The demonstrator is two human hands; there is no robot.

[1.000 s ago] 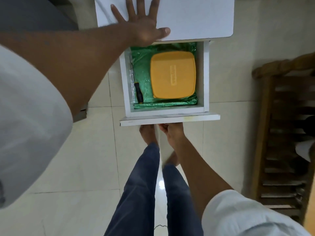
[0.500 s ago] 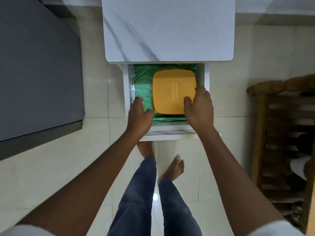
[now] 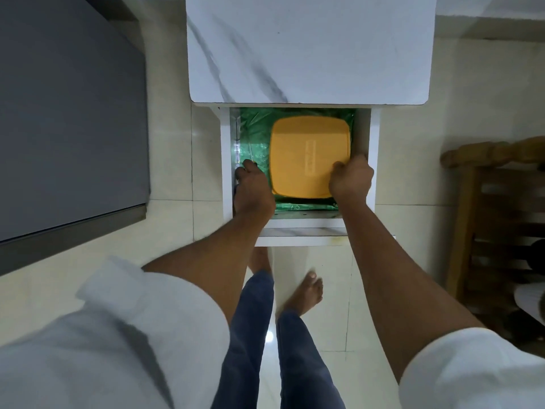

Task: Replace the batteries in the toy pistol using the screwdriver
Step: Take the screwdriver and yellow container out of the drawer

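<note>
here the open drawer [image 3: 372, 160] juts out from under a white marble-patterned tabletop [image 3: 309, 48], and both hands are down inside it. the left hand [image 3: 253, 190] sits at the drawer's left side, its fingers curled down against the green lining [image 3: 256, 125] by the left wall; the screwdriver lies somewhere under that hand and is covered by it, so whether the fingers already grasp it cannot be told. only a thin bright streak runs along the left wall just beyond the knuckles, and it is too faint to say what it is. the right hand [image 3: 351, 180] grips the near right corner of the orange container [image 3: 309, 154], thumb on top of the lid and the fingers tucked down between the box and the drawer's right wall. the container lies flat on the green lining and fills most of the drawer's right half. the toy pistol and batteries do not show; the lid is on the box.

white sleeves cover both upper arms. below the drawer front, blue trousers and bare feet [image 3: 303, 293] stand on pale glossy floor tiles [image 3: 177, 225]. a grey flat surface [image 3: 67, 107] fills the left side, and a wooden slatted rack [image 3: 498, 219] stands at the right edge.
</note>
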